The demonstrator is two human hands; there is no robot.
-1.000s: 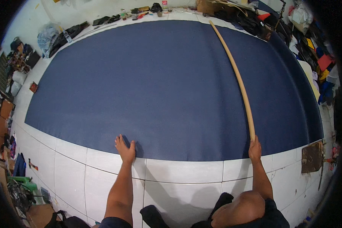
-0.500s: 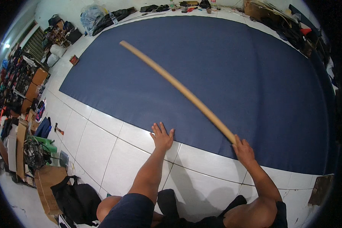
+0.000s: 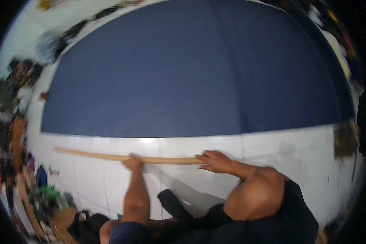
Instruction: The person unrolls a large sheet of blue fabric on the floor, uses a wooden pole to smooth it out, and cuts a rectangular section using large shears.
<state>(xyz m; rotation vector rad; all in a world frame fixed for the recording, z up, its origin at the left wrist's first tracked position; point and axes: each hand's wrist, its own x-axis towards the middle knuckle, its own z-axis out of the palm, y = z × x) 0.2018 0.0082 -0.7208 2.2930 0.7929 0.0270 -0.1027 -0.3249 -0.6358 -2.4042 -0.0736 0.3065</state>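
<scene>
A long, straight tan pole (image 3: 168,160) runs left to right over the white floor, in front of the near edge of a large dark blue sheet (image 3: 150,77). Whether it is wood or cardboard I cannot tell. My left hand (image 3: 133,162) is closed around the pole near its middle. At the right end, my right hand (image 3: 216,161) grips it with thumb and fingers on either side. The pole's left end (image 3: 59,150) is blurred. The sheet lies spread out, with a faint fold line right of its middle.
White floor tiles (image 3: 97,175) surround the sheet. On the left are a black bag (image 3: 95,223), a cardboard box (image 3: 63,219) and blurred clutter. A brown block (image 3: 345,141) sits at the right by the sheet's corner. Dark items line the far edge.
The pole, which lay diagonally on the sheet, is now off it and parallel to its near edge. My left hand has left the floor and taken hold of the pole. The view has turned.
</scene>
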